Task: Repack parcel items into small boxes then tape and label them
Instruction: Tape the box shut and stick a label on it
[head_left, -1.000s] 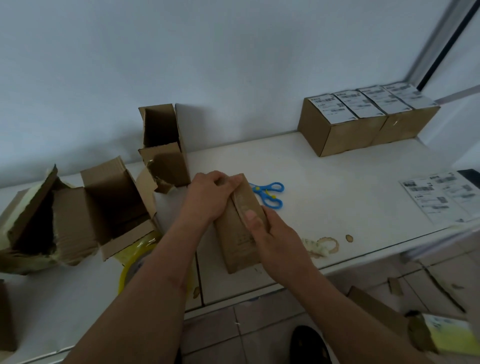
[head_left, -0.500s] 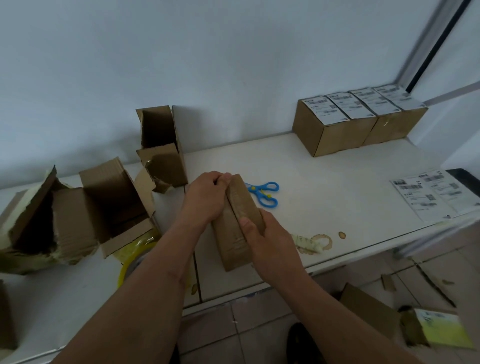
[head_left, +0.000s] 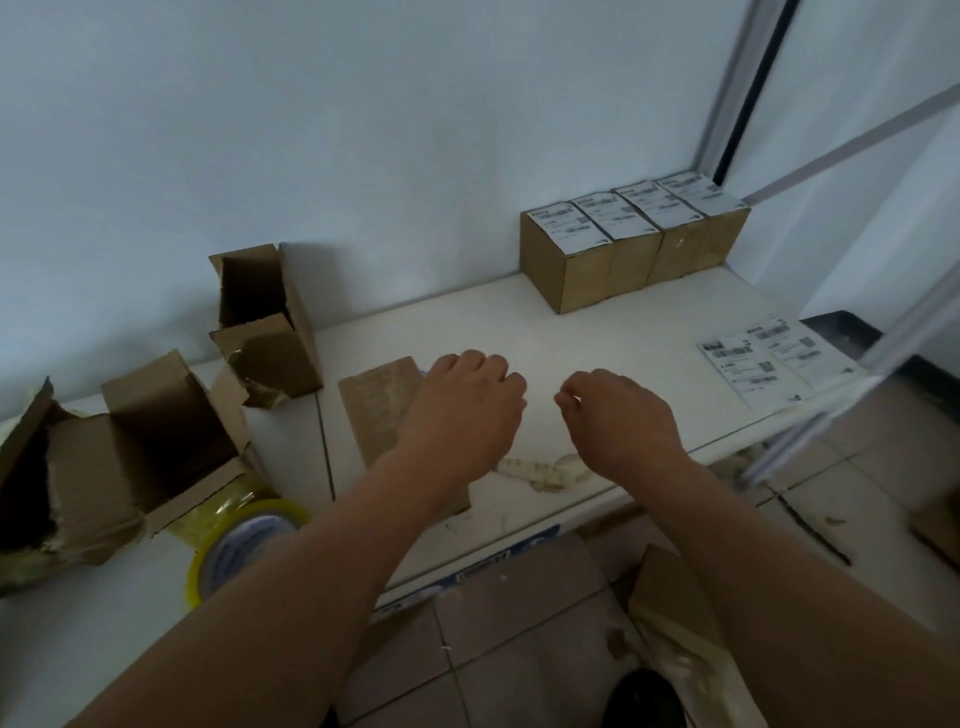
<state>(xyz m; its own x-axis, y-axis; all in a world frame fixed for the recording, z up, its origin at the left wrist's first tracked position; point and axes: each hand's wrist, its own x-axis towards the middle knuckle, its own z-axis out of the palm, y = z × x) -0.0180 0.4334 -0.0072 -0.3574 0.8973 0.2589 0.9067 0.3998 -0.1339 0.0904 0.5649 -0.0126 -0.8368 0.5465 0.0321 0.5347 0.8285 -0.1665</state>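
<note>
A flat brown small box (head_left: 382, 410) lies on the white table (head_left: 597, 338), partly under my left forearm. My left hand (head_left: 462, 410) hovers over its right edge with fingers loosely curled and nothing in it. My right hand (head_left: 618, 415) hangs beside it, apart from the box, fingers also loosely curled and holding nothing. A yellow tape roll (head_left: 244, 540) lies near the front left edge. A sheet of labels (head_left: 769, 364) lies at the right. A row of closed, labelled boxes (head_left: 623, 244) stands at the back right.
An upright open carton (head_left: 265, 322) stands against the wall. Torn open cartons (head_left: 130, 457) lie at the left. Tape scraps (head_left: 540, 470) lie near the front edge. Cardboard pieces (head_left: 675, 613) lie on the tiled floor below.
Both hands have let go of the small box, which now lies flat on the table. My right hand has moved away to the right. The scissors are hidden behind my left hand.
</note>
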